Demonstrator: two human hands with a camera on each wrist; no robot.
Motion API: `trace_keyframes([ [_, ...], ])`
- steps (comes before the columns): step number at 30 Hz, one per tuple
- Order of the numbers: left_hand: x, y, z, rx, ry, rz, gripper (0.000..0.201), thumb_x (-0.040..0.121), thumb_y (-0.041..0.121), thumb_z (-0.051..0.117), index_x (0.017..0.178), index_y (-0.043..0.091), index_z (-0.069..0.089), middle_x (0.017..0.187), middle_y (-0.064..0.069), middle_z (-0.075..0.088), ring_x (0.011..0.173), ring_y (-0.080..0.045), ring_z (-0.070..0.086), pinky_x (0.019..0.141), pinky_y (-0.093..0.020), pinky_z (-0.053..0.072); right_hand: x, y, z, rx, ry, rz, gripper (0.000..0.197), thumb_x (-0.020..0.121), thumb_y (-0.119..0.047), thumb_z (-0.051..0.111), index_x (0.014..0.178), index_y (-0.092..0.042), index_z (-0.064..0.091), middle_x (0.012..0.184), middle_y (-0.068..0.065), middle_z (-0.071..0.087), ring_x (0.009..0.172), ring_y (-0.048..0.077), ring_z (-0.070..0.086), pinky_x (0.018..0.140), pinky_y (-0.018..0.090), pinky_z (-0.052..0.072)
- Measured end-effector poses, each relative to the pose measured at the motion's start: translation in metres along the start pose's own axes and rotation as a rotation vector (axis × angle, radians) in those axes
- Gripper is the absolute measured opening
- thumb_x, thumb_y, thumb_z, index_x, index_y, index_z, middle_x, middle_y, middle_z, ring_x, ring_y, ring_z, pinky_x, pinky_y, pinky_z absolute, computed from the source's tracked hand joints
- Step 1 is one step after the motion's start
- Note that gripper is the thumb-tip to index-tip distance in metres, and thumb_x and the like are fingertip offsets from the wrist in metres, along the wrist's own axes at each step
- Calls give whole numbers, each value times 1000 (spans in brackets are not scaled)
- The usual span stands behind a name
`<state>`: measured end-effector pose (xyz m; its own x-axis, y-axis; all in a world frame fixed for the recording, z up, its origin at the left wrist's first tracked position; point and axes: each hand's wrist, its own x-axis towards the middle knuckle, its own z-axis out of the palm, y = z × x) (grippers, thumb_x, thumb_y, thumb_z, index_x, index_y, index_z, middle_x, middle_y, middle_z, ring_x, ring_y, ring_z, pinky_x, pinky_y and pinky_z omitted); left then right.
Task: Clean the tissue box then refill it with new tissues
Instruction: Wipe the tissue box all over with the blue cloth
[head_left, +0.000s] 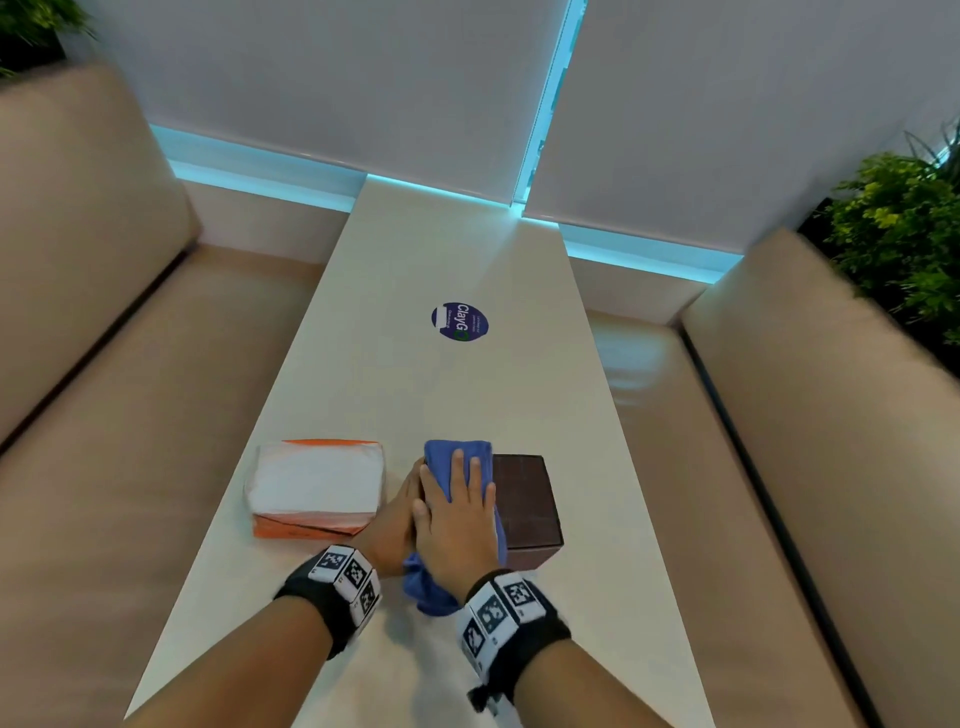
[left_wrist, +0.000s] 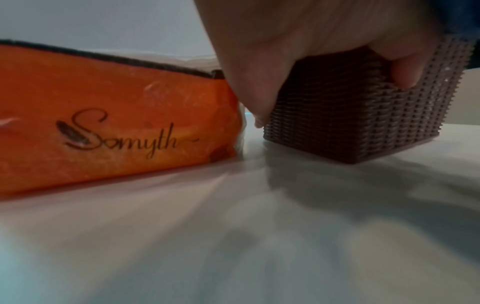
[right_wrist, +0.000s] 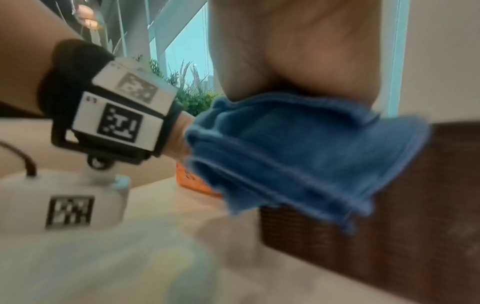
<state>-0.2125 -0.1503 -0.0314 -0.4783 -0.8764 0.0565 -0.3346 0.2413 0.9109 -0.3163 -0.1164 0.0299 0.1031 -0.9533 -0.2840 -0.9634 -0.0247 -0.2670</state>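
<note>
A brown woven tissue box (head_left: 525, 501) stands on the white table (head_left: 415, 249) near its front edge. A blue cloth (head_left: 457, 453) lies over the box's left half and hangs down its near side. My right hand (head_left: 457, 512) presses flat on the cloth with straight fingers. My left hand (head_left: 401, 514) grips the box's left side; in the left wrist view its thumb (left_wrist: 405, 76) curls onto the box (left_wrist: 350, 123). An orange and white pack of tissues (head_left: 317, 483) lies just left of the box. The right wrist view shows the cloth (right_wrist: 298, 154) draped on the box (right_wrist: 389, 236).
A round dark blue sticker (head_left: 460, 322) sits mid-table. Beige sofa benches flank the table on the left (head_left: 78, 364) and right (head_left: 831, 415). Green plants (head_left: 893, 218) stand behind the right bench. White blinds close off the far end.
</note>
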Motion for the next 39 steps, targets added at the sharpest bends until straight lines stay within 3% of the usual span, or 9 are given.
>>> trace_keyframes([
  [2, 0, 2, -1, -5, 8, 11, 105, 68, 41, 71, 145, 5, 8, 149, 0, 17, 133, 15, 17, 106, 4, 12, 7, 2, 0, -5, 0, -32, 57, 96, -46, 6, 151, -30, 11, 161, 5, -12, 148, 25, -15, 119, 46, -7],
  [8, -2, 4, -4, -147, -7, -19, 115, 48, 36, 93, 138, 25, 23, 138, 0, 43, 127, -12, 49, 105, -40, 45, 27, 55, -24, -23, 44, 80, 50, 103, -35, 20, 151, -30, 7, 162, 1, -8, 149, 21, -10, 120, 49, -3],
  [13, -3, 8, -3, -145, 0, -30, 111, 47, 37, 92, 134, 30, 24, 134, 5, 45, 121, -3, 52, 99, -24, 48, 24, 65, -30, 36, 72, 272, 58, 103, -32, 20, 151, -20, -11, 161, 9, -11, 148, 27, -12, 120, 47, -1],
  [19, -1, 1, -2, 128, -21, -118, 84, 77, 21, 69, 143, -1, 23, 151, -14, 31, 139, -20, 34, 113, -28, 29, 13, 9, -5, 1, -6, -163, 54, 102, -27, 21, 151, -22, -2, 161, 5, -5, 149, 24, -8, 121, 45, -2],
  [21, -1, 4, -3, 110, -8, -53, 88, 78, 30, 67, 145, 0, 18, 153, -8, 25, 139, -10, 28, 113, -15, 22, 21, 9, -9, 16, 4, -191, 52, 103, -24, 24, 152, -25, 6, 162, 1, -1, 149, 20, -7, 121, 43, -2],
  [25, 0, 8, -7, -137, -29, -27, 111, 51, 32, 91, 137, 30, 21, 140, 7, 40, 128, -1, 45, 105, -23, 42, 35, 41, -27, 4, 124, -15, 54, 101, -21, 30, 152, -21, 11, 161, -2, 10, 150, 21, 1, 121, 46, 8],
  [33, 1, 4, -5, -130, -36, -77, 115, 47, 31, 92, 137, 30, 20, 136, 5, 43, 125, -5, 49, 104, -37, 47, 37, 57, -26, 35, 241, 348, 63, 99, -47, 16, 151, -10, 12, 159, 18, 9, 148, 35, 2, 120, 46, 7],
  [36, 1, 3, -6, -97, -54, -63, 116, 47, 42, 88, 138, 33, 16, 142, 10, 35, 132, 5, 36, 112, -23, 35, 20, 12, -7, 75, 180, 137, 93, 80, -70, -5, 152, -11, 8, 160, 18, -3, 148, 34, -8, 120, 45, -5],
  [39, 2, 3, -7, -127, -8, -71, 119, 50, 49, 79, 141, 20, 8, 147, 5, 22, 134, 16, 23, 110, -5, 22, 18, -3, 2, 48, 128, -83, 71, 91, -53, 16, 152, -16, 12, 161, 9, -4, 149, 28, -10, 118, 40, -9],
])
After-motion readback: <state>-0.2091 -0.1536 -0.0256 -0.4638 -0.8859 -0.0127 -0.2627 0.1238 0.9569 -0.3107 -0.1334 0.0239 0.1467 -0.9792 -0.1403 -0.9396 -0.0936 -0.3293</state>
